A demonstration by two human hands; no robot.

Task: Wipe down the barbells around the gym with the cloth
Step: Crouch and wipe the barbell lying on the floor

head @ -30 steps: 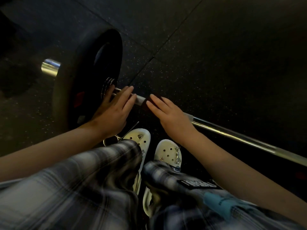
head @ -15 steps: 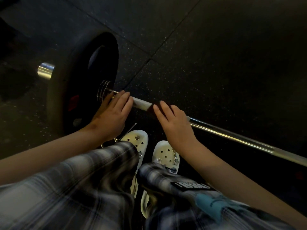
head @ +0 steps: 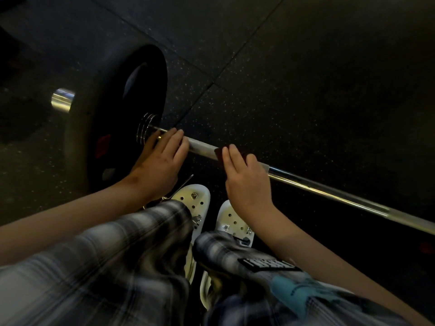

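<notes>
GYM FLOOR: A person crouches over a barbell (head: 329, 191) lying on the speckled rubber floor (head: 306, 78), partway through wiping it down. The bar runs from a black weight plate (head: 153, 74) at the left, past the toes of two white clogs (head: 195, 198), and out of the picture at the lower right. The left hand (head: 160, 161) rests on the bar just beside the ringed collar (head: 144, 128), apparently to stop the bar rolling under the rubbing. Its grip is loose, the fingers laid nearly straight over the top of the steel and closed on nothing. The right hand (head: 247, 182) works a little further along, with a short pale stretch of bar bare between the two. Beneath its fingers (head: 231, 156) lies a dark cloth (head: 218, 152), pressed against the bar and showing only at its edges in the dim light. The thumb is hidden behind the hand, so it cannot be told whether this grip closes round the bar or merely presses from above. Both forearms reach down and forward over knees in plaid trousers (head: 131, 243), the wrists roughly level with the bar. The long shiny stretch to the right looks like the part left to wipe
</notes>
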